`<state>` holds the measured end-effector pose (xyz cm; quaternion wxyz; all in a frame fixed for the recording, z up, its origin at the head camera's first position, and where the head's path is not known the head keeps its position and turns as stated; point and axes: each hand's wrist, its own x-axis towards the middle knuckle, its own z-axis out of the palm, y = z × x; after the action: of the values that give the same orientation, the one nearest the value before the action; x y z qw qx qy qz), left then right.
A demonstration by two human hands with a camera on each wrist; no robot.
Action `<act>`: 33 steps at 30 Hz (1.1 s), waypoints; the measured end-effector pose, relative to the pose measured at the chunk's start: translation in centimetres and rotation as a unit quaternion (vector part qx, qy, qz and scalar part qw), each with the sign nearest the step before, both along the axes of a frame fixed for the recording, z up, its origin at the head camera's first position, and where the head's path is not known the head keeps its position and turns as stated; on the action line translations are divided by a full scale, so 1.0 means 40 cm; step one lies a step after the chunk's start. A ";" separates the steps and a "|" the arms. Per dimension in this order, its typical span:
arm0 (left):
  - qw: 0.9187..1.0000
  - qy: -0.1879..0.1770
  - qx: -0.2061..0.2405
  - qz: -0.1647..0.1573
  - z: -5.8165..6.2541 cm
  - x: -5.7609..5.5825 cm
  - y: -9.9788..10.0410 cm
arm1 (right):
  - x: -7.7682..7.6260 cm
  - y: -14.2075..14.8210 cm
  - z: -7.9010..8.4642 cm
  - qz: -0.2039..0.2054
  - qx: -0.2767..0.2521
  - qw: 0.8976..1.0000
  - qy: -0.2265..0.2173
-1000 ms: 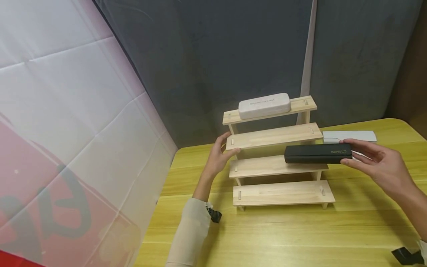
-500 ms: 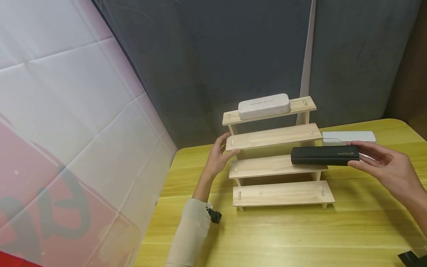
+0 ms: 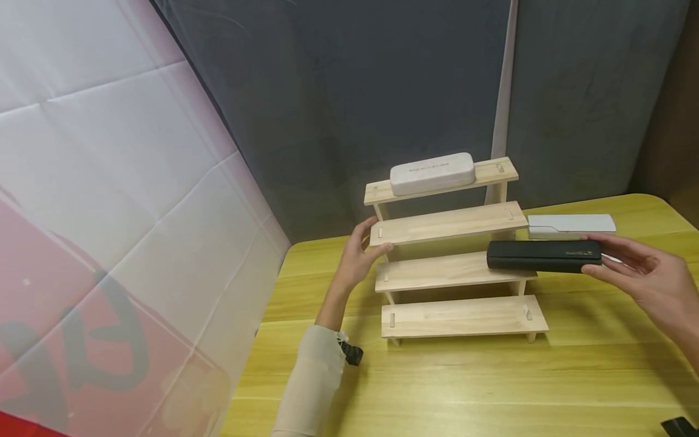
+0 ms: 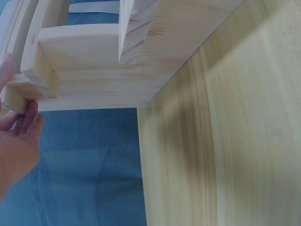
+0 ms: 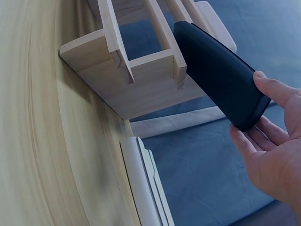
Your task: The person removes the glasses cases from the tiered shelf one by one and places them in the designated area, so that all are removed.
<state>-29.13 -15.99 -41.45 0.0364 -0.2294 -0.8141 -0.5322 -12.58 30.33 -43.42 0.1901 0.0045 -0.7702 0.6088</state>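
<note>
My right hand (image 3: 655,273) grips a long black glasses case (image 3: 543,256) by its right end, thumb on the near side and fingers beyond. The case has small gold lettering. In the head view it overlaps the right end of the third tier down of a pale wooden stepped stand (image 3: 437,276); in the right wrist view it appears raised above the tiers. My left hand (image 3: 357,258) pinches the left end of the stand's second tier, thumb in front and fingers behind. On the top tier lies a white glasses case (image 3: 432,174) with faint dark lettering.
A flat white case (image 3: 570,224) lies on the yellow wooden table (image 3: 464,388), right of the stand and partly behind the black case. A grey curtain (image 3: 349,91) hangs behind the table. At left stands a white and pink fabric panel (image 3: 136,212).
My right hand has drawn the black glasses case a little to the right, away from the stand's middle. The left hand keeps its place on the second tier.
</note>
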 end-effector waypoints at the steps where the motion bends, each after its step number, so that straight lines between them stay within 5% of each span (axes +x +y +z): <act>1: 1.000 0.000 0.000 0.000 0.000 0.000 0.000 | 0.001 0.003 -0.002 0.000 -0.009 1.000 0.002; 12: 1.000 -0.004 -0.010 0.006 0.001 -0.001 0.000 | 0.010 0.033 -0.023 0.062 -0.128 0.989 0.033; 19: 1.000 -0.007 -0.009 0.006 0.001 -0.001 0.000 | 0.015 0.055 -0.042 0.063 -0.118 0.989 0.064; 25: 1.000 -0.005 -0.007 0.004 -0.001 -0.002 0.001 | 0.011 0.069 -0.054 0.102 -0.181 0.969 0.130; 33: 1.000 -0.002 -0.005 0.002 0.001 0.000 0.003 | 0.015 0.107 -0.081 0.112 -0.192 0.962 0.157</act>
<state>-29.12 -15.85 -41.39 0.0344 -0.2265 -0.8174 -0.5286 -11.96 34.60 -46.65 0.2367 0.1500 -0.5941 0.7540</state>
